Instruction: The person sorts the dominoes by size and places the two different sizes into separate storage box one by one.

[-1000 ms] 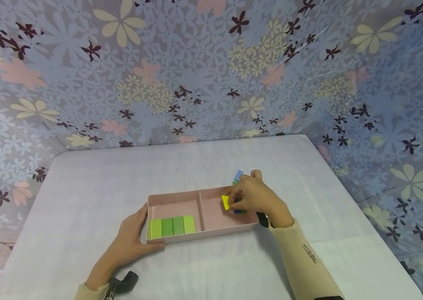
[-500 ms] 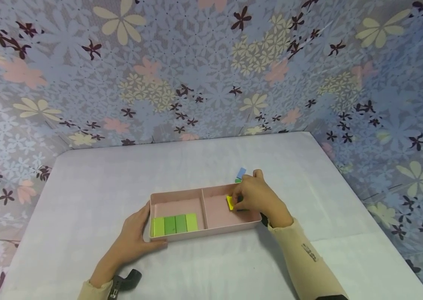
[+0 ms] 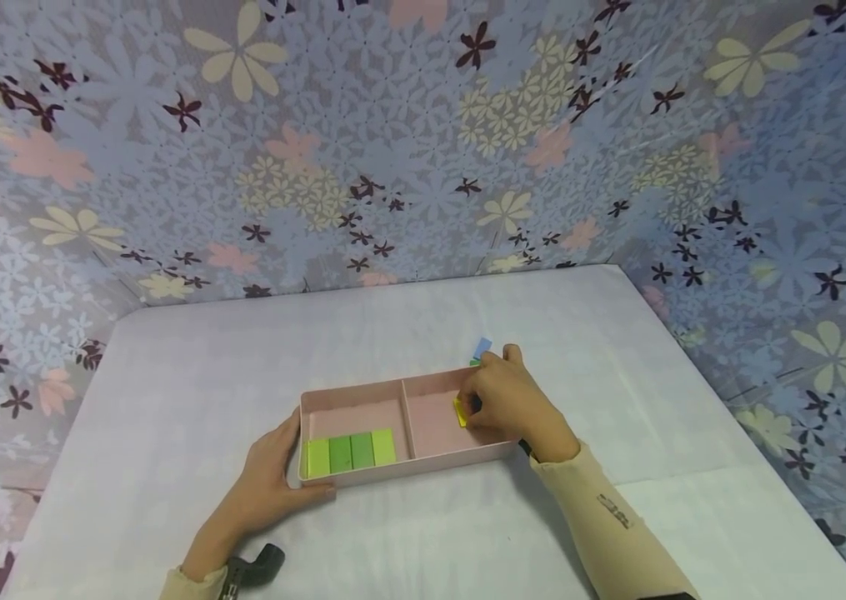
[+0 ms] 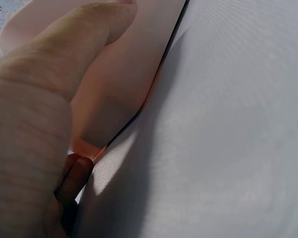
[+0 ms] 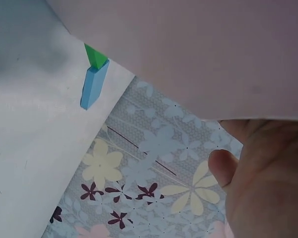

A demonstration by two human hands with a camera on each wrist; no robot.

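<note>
A shallow pink box (image 3: pixel 430 461) with a divider across its middle lies on the white-covered table. My left hand (image 3: pixel 265 479) holds its left end, thumb along the front wall and fingers at the left side; the left wrist view shows the thumb (image 4: pixel 89 29) lying over the outer wall. Over the right compartment, my right hand (image 3: pixel 505 398) pinches a small yellow block (image 3: pixel 460 412), low inside the box. The hand covers much of that compartment. In the right wrist view the box wall (image 5: pixel 188 54) hides the fingertips.
Light-green and green blocks (image 3: pixel 351 452) stand in a row along the left compartment's front wall. Behind the box's right part lie a blue block (image 3: pixel 483 347) and a green block (image 5: pixel 95 56), end to end. A flower-patterned cloth (image 3: pixel 392 167) rises behind the table.
My right hand has shifted slightly right and lower with the yellow block, covering dark blue and green pieces seen earlier in the compartment. My left hand keeps its hold on the box.
</note>
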